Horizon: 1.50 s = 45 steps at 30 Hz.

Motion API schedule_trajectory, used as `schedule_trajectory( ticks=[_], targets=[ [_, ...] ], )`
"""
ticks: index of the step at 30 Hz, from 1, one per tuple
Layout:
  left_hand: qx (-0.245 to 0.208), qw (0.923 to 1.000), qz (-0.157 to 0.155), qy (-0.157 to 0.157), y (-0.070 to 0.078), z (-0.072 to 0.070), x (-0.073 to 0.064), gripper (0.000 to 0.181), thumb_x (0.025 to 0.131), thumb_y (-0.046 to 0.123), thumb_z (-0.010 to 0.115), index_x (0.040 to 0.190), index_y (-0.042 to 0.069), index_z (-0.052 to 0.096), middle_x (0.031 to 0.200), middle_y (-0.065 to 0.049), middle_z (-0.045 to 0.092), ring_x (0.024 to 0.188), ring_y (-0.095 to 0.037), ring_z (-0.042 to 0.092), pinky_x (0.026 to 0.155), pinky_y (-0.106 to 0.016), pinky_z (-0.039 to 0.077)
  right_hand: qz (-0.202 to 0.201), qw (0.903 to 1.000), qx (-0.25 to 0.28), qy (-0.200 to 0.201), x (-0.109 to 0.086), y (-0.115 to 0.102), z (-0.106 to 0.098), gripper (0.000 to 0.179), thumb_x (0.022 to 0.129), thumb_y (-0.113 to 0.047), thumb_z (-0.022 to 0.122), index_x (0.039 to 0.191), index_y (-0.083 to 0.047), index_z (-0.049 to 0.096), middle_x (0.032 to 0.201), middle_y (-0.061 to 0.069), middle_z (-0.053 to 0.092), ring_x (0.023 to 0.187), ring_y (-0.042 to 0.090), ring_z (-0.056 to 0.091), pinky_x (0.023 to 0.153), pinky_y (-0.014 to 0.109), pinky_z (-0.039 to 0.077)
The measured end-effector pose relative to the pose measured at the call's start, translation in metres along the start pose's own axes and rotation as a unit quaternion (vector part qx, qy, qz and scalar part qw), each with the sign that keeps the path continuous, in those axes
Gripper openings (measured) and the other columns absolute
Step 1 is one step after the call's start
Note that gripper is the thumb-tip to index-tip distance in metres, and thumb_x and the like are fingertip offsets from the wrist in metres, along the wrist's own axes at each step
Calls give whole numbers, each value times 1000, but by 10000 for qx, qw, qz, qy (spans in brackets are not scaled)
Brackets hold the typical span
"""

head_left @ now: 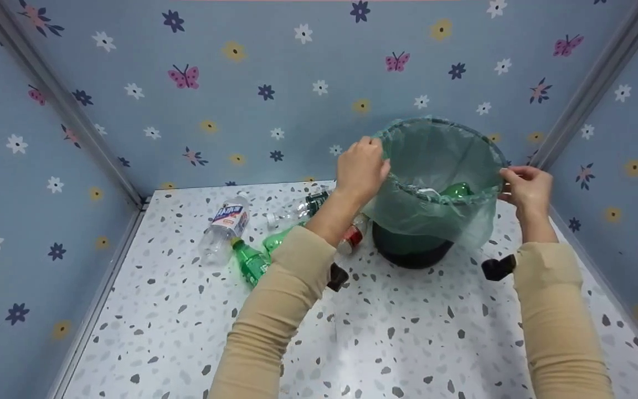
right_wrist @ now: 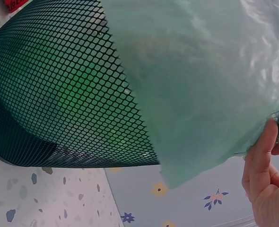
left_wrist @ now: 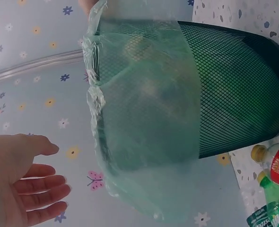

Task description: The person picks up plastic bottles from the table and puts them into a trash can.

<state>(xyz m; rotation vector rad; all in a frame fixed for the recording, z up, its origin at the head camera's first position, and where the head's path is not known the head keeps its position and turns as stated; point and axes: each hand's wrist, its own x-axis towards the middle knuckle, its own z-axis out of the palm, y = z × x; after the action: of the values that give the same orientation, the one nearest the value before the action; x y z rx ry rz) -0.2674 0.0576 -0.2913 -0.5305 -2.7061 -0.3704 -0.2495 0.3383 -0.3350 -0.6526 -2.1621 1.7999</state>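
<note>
A dark mesh trash bin (head_left: pixel 413 252) stands on the speckled surface, lined with a translucent green trash bag (head_left: pixel 435 213) folded over its rim. Inside lies a green bottle (head_left: pixel 456 190), showing through the mesh too. My right hand (head_left: pixel 529 188) pinches the bag at the rim's right side, thumb and fingers closed on it in the right wrist view (right_wrist: pixel 267 175). Beside the left of the rim is my left hand (head_left: pixel 360 169). The left wrist view shows that hand (left_wrist: pixel 28 184) apart from the bag, fingers loosely bent and nothing between them.
Left of the bin lie several plastic bottles: a clear one with a blue and white label (head_left: pixel 227 219), a green one with a yellow cap (head_left: pixel 250 260), a clear one with a dark label (head_left: pixel 299 210) and a red-labelled one (head_left: pixel 354 235). A flowered wall (head_left: pixel 274 66) rises behind.
</note>
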Motion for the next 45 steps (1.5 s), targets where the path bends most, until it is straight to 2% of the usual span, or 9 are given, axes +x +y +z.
schedule_trajectory(
  ticks=[11,20,31,34,37,38,41,44,45],
  targets=[
    [68,9973,-513,-513,-41,11,-31,35,85,30,57,106,2,59,101,-10,60,81,-24,60,64,-36,50,-181,9995,35,253,2,3,3,15,86,-18,56,95,-6,56,82,1,50,58,4,55,53,16,48],
    [-407,9855,-1388,-891,-74,25,-61,43,84,29,60,112,-3,56,109,-16,55,88,-28,57,66,-41,50,-84,9998,73,173,3,3,1,15,86,-19,56,96,-8,56,86,2,50,61,5,55,54,16,49],
    [-897,9654,-2349,-693,-111,51,-98,54,79,28,65,117,-7,49,108,-21,50,92,-33,52,67,-44,48,-20,9997,106,201,1,1,2,7,87,-18,56,90,-12,57,85,0,50,60,5,55,54,17,49],
    [-981,9590,-2568,-689,-120,61,-108,58,79,29,66,119,-8,47,111,-23,48,96,-36,50,69,-45,47,44,9993,264,274,20,13,0,10,85,-17,58,91,-10,59,83,1,52,59,9,56,52,20,50],
    [-1037,9532,-2760,-666,-128,69,-117,60,78,30,67,118,-9,46,112,-25,46,100,-39,47,71,-47,46,-4,9984,510,236,58,40,-6,16,80,-19,66,90,-8,62,82,4,54,60,16,58,51,27,51],
    [-1050,9510,-2831,-663,-131,71,-120,60,77,30,67,118,-9,46,112,-25,46,101,-39,46,72,-48,46,-215,9962,835,94,77,57,-9,16,76,-18,70,88,-9,63,79,3,55,58,17,58,48,27,50],
    [-1073,9438,-3056,-655,-138,78,-127,61,76,30,68,117,-10,45,110,-26,45,103,-40,44,74,-50,44,-188,9954,940,2,100,73,-14,19,73,-20,73,87,-10,65,80,3,56,62,20,59,51,32,51],
    [-1111,9363,-3259,-686,-144,85,-136,64,75,29,69,117,-11,42,112,-28,42,104,-41,42,76,-52,43,-199,9966,798,65,80,59,-10,18,77,-18,69,91,-8,63,80,2,55,60,17,59,51,28,51],
    [-1118,9343,-3315,-690,-146,87,-139,66,75,28,70,118,-12,41,113,-29,41,105,-42,41,78,-52,42,-31,9985,513,203,61,43,-7,17,81,-19,65,93,-7,61,82,3,55,62,16,59,53,29,52]
  ],
)
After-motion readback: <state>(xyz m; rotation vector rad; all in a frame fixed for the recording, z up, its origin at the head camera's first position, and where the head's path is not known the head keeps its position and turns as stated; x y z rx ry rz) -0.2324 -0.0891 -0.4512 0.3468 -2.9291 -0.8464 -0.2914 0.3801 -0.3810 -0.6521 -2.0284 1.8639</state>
